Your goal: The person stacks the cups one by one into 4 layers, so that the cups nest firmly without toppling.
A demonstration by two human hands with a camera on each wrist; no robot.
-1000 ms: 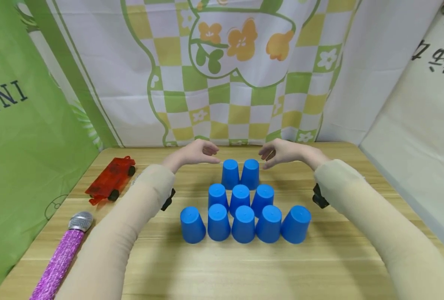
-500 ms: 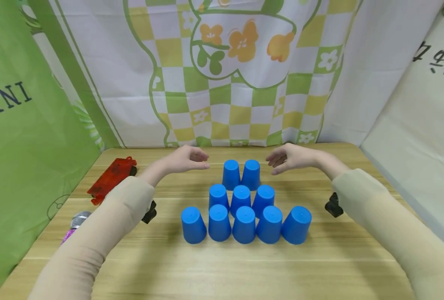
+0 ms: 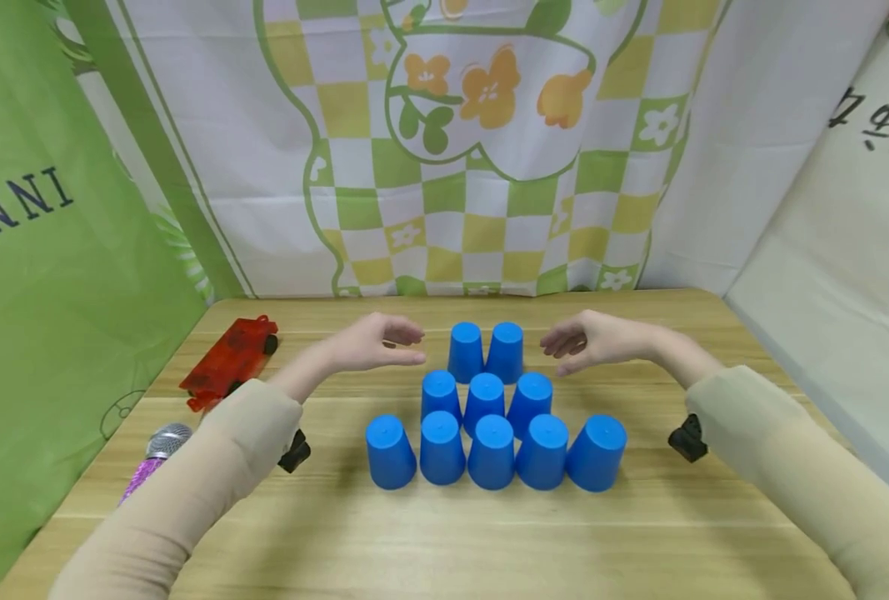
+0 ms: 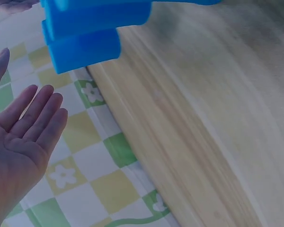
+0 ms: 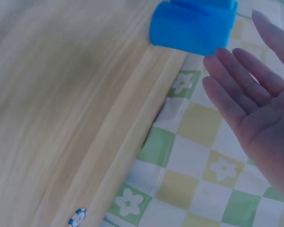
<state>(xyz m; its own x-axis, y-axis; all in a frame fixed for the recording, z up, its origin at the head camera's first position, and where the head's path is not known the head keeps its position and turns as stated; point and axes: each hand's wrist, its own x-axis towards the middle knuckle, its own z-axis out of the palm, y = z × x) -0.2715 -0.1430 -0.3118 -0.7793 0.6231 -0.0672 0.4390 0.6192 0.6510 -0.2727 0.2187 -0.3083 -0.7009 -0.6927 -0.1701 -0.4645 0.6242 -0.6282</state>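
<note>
Left hand (image 3: 372,343) and right hand (image 3: 597,340), fingers relaxed and holding nothing, flank the rear pair of inverted blue cups (image 3: 486,351) on the table (image 3: 444,533); best closed in evenly from both sides.

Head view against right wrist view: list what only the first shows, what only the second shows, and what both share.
Only the head view shows the left hand, the red toy car, the glittery microphone and all ten blue cups in three rows. Only the right wrist view shows a small blue-and-white chip by the table edge. Both show the right hand, open and holding nothing, beside the back cups, the wooden table and the checkered cloth.
</note>
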